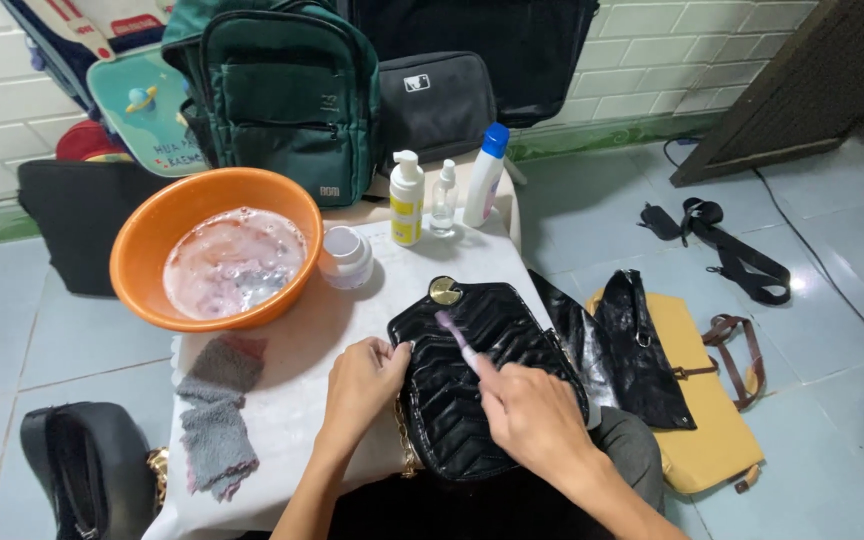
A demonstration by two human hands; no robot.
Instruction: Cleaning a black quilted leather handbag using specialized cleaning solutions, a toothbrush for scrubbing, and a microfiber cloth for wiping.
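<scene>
Toothbrush (459, 340) in right hand (535, 415) over black quilted handbag (482, 385)

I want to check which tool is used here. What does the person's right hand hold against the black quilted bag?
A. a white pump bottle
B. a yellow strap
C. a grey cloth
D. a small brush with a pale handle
D: the right hand grips a small brush whose head rests on the black quilted bag, while the grey cloth lies apart on the table and the white pump bottle stands behind.
</scene>
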